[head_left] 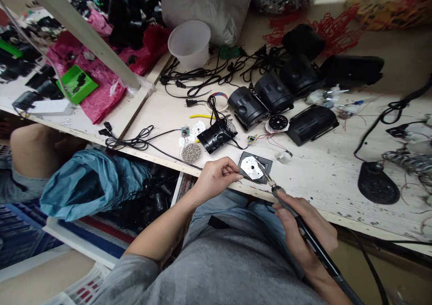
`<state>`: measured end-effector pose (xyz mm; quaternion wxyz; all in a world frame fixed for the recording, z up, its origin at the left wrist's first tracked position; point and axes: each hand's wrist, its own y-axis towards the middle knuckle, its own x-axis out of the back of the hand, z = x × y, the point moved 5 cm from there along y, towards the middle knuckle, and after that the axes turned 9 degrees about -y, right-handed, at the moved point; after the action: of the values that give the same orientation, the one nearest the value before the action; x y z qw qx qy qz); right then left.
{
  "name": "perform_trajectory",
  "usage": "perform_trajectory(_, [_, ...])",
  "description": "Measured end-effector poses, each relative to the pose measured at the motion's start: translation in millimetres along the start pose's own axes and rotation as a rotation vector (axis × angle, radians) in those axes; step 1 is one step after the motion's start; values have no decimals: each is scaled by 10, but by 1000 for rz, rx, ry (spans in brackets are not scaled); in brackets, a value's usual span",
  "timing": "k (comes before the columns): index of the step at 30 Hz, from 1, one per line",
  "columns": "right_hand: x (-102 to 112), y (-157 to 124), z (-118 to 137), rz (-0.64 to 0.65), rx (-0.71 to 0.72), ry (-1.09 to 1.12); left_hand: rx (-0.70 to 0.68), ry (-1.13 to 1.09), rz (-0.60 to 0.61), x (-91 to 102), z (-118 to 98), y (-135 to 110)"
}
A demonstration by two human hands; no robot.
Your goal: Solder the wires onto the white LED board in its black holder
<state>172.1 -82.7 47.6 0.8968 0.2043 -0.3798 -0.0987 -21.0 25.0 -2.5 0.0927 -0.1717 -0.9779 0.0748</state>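
**Kid:** Hands first! What are they doing in the head camera picture?

**Helper:** The left hand [216,175] is curled, with its fingertips pinched on something thin. I cannot tell what the thin thing is. Its tip touches the left edge of the silver plate [251,167]. The right hand [305,235] is wrapped tight around a black soldering iron [303,226], and the iron's metal tip rests on the right side of the plate.

**Kid:** What does the plate look like?

**Helper:** It is shiny and pale, with cut corners and tiny holes. It lies flat on a dark square frame [263,163], right at the front edge of the wooden table [320,170].

**Kid:** What sits near the plate?

**Helper:** Left of it is a little round dish of small metal bits [191,152]. Just behind it is an open black box [216,136] with wires. Farther back stands a row of round black lamp shells [273,93]. Far behind, to the left, is a white plastic cup [190,43]. To the right of the plate, well apart, lies a black oval piece [378,183].
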Motion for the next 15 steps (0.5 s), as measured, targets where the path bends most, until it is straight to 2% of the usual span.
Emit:
perform_trajectory(5, [-228, 174, 94, -110, 96, -59, 2, 17, 13, 36, 43, -47])
perform_trajectory(10, [-586, 357, 161, -75, 152, -19, 0, 4, 43, 17, 40, -72])
perform_trajectory(15, [-672, 394, 139, -96, 178, -16, -31, -68, 102, 22, -1, -97])
